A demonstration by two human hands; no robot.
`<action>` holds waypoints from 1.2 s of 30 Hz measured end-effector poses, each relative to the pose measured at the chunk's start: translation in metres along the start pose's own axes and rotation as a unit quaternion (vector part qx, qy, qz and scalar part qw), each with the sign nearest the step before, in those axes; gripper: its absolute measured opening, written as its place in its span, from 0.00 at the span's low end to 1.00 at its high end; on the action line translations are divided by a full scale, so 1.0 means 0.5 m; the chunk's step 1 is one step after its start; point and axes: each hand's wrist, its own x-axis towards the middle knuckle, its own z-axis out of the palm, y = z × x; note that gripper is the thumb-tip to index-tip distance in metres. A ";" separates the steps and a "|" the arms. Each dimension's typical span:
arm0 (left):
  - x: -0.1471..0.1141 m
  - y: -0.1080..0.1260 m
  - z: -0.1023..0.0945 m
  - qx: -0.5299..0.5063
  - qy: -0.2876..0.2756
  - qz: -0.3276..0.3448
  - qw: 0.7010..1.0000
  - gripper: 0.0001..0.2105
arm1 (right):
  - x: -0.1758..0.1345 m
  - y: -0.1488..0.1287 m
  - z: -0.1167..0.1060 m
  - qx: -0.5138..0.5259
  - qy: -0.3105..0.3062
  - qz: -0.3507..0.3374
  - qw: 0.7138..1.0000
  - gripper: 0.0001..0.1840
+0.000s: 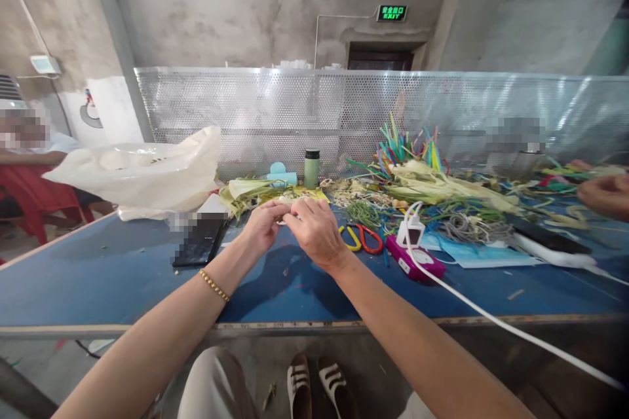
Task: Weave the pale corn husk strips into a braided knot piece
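- I have both hands together over the table [122, 285], the left hand [265, 222] and right hand [314, 228] pinching a small pale piece [284, 201] between their fingertips; fingers hide most of it.
- From the hands, I see a green flask [311, 171] just past twelve o'clock.
- Dry husks [427, 178] lie between two and three.
- A red looped handle [380, 241] rests near three, just before a purple power strip [403, 258].
- A pale plastic bag [142, 184] sits between nine and ten.

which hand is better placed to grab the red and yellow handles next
Probably the right hand: the red and yellow handles lie on the table close to its wrist, on its outer side. The left hand is farther off.
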 end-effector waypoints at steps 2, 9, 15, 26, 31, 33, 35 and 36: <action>0.001 -0.002 0.000 0.006 0.010 0.020 1.000 0.09 | -0.001 0.007 0.001 0.026 0.019 0.036 0.999 0.14; 0.006 -0.008 -0.003 0.045 -0.040 -0.003 0.998 0.07 | -0.008 0.044 0.040 0.201 0.070 0.263 0.941 0.05; 0.000 -0.005 -0.001 0.036 -0.061 -0.037 0.997 0.07 | -0.010 0.046 0.055 0.220 0.073 0.309 0.922 0.05; -0.001 -0.012 0.000 0.096 -0.066 0.039 0.992 0.10 | -0.006 0.042 0.047 0.256 0.057 0.362 0.895 0.06; 0.001 -0.011 0.000 0.105 -0.046 0.054 0.992 0.11 | -0.005 0.042 0.041 0.263 0.054 0.360 0.894 0.05; 0.000 -0.008 0.000 0.098 -0.050 0.045 0.993 0.11 | -0.005 0.048 0.038 0.264 0.056 0.351 0.897 0.06; -0.001 -0.005 -0.001 0.090 -0.056 0.034 0.994 0.10 | -0.005 0.058 0.033 0.260 0.056 0.342 0.901 0.09; -0.001 -0.004 -0.001 0.086 -0.056 0.031 0.994 0.10 | -0.005 0.064 0.030 0.261 0.053 0.340 0.902 0.11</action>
